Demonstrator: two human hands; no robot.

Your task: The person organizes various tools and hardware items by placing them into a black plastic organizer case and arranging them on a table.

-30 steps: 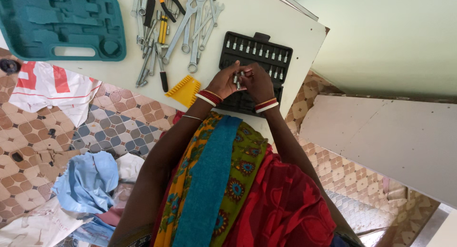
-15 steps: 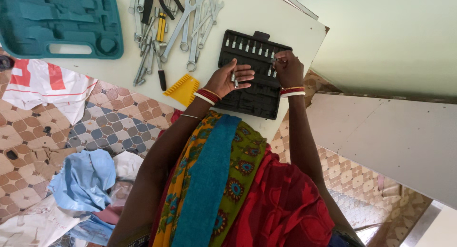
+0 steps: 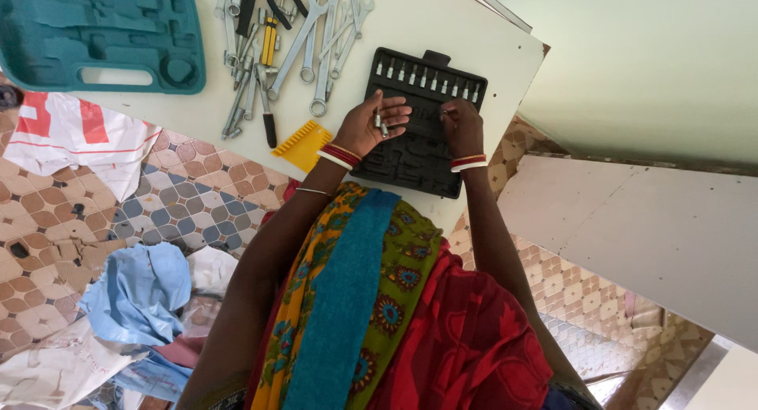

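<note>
My left hand cups small metal bits, fingers half-curled; right hand pinches down on the black tray slots, nearer the bit row.

Teal moulded case lying at ten o'clock on the white table; spanners and screwdrivers sprawling at twelve; yellow comb-like piece sitting beside them; crumpled blue cloth lying at eight.
</note>
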